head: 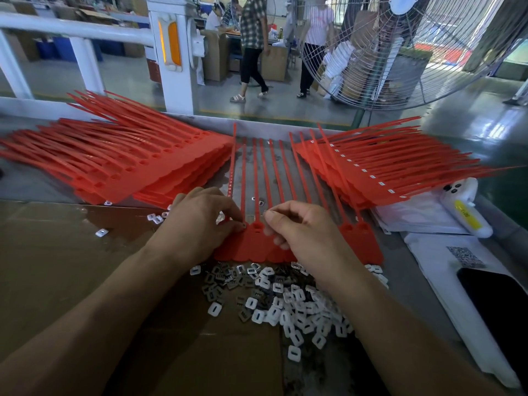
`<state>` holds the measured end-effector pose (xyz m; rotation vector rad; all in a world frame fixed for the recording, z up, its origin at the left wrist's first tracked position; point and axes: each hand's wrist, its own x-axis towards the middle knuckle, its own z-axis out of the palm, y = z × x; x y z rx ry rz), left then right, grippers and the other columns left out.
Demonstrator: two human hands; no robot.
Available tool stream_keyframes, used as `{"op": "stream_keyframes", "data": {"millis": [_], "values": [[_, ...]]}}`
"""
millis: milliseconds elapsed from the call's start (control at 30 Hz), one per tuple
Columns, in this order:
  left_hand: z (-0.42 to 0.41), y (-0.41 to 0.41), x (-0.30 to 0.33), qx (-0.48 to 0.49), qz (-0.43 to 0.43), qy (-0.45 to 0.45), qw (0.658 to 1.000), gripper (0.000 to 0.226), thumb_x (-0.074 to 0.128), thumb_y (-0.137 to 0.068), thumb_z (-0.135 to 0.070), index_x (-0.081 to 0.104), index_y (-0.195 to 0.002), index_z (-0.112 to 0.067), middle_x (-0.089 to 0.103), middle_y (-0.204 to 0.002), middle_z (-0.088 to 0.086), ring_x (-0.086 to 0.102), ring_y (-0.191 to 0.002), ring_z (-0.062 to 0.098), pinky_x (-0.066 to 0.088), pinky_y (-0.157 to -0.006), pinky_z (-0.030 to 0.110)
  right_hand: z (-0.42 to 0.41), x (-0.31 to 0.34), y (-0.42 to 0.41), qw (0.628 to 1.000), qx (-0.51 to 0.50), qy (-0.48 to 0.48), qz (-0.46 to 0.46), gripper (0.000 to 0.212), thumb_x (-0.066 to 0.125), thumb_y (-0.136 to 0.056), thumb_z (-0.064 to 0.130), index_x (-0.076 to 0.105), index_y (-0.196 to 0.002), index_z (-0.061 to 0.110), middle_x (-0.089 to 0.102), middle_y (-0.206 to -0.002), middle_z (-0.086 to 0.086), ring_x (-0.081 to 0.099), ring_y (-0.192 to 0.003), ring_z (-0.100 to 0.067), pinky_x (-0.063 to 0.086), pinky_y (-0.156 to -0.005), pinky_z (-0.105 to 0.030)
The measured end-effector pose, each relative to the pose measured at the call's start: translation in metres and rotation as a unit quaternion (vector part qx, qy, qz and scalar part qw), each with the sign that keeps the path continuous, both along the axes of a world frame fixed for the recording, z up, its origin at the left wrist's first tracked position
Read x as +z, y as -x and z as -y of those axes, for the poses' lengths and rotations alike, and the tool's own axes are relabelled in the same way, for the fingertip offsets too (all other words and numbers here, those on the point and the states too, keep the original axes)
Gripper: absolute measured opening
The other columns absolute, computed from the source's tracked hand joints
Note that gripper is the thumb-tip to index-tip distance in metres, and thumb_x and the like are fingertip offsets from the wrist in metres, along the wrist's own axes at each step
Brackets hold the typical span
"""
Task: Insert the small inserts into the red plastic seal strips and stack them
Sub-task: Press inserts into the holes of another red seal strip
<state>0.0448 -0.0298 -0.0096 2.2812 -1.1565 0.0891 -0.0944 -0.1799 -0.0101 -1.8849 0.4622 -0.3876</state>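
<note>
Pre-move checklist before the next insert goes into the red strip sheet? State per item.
1. Red strip sheet lies flat in front of the hands: ok.
2. Left hand fingertips press on the sheet's left sockets: ok.
3. Right hand pinches an insert: cannot tell, fingers hide it.
4. Loose inserts piled within reach below the sheet: ok.
5. Empty sockets left on the sheet: cannot tell, hands cover most.
6. Right stack shows white inserts fitted; left stack shows open holes: ok.
</note>
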Motion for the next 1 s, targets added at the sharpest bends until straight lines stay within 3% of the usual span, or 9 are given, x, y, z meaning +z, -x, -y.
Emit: {"op": "stream_keyframes", "data": {"millis": [167, 333, 600, 867, 1000], "values": [[0.000, -0.001, 0.000, 0.005, -0.022, 0.018, 1.000, 0.010, 0.077, -0.088, -0.026, 0.078, -0.095, -0.033, 0.061, -0.098, -0.015, 0.052, -0.108, 0.015, 0.040, -0.103, 0.047, -0.002, 0.003, 0.002, 1.000, 0.009, 0.023, -0.003, 0.011, 0.063, -0.100, 0.037, 0.073, -0.101, 0.032, 0.076, -0.089, 0.016, 0.070, -0.080, 0.002, 0.051, -0.075, -0.020], [0.000, -0.002, -0.001, 0.011, -0.037, 0.029, 0.999, 0.016, 0.075, -0.090, -0.021, 0.077, -0.091, -0.037, 0.059, -0.091, -0.020, 0.054, -0.105, 0.015, 0.042, -0.101, 0.048, -0.008, 0.004, 0.005, 0.985, 0.073, 0.155, -0.009, 0.007, 0.069, -0.098, 0.034, 0.076, -0.099, 0.033, 0.071, -0.091, 0.022, 0.066, -0.086, 0.007, 0.045, -0.070, -0.007], [0.001, -0.001, -0.002, 0.010, -0.033, 0.041, 0.999, 0.014, 0.070, -0.091, -0.021, 0.077, -0.093, -0.033, 0.061, -0.090, -0.017, 0.058, -0.098, 0.014, 0.045, -0.097, 0.046, -0.023, 0.004, 0.003, 0.920, 0.202, 0.330, -0.060, 0.028, 0.078, -0.087, 0.044, 0.075, -0.113, 0.032, 0.061, -0.107, 0.017, 0.057, -0.101, 0.001, 0.050, -0.091, -0.026], [-0.001, -0.001, -0.002, 0.003, -0.026, 0.046, 0.999, 0.015, 0.068, -0.093, -0.019, 0.078, -0.100, -0.028, 0.066, -0.095, -0.014, 0.061, -0.094, 0.010, 0.048, -0.087, 0.032, -0.029, 0.002, 0.002, 0.905, 0.211, 0.368, -0.046, 0.017, 0.071, -0.094, 0.040, 0.075, -0.110, 0.034, 0.063, -0.108, 0.017, 0.056, -0.104, -0.001, 0.050, -0.094, -0.032], [-0.001, 0.000, -0.001, -0.001, -0.024, 0.048, 0.999, 0.015, 0.068, -0.093, -0.020, 0.078, -0.101, -0.027, 0.068, -0.098, -0.013, 0.061, -0.093, 0.006, 0.045, -0.083, 0.022, -0.029, 0.000, 0.002, 0.915, 0.197, 0.349, -0.030, 0.011, 0.070, -0.096, 0.033, 0.077, -0.104, 0.032, 0.065, -0.105, 0.016, 0.060, -0.100, -0.001, 0.052, -0.091, -0.030]]}}
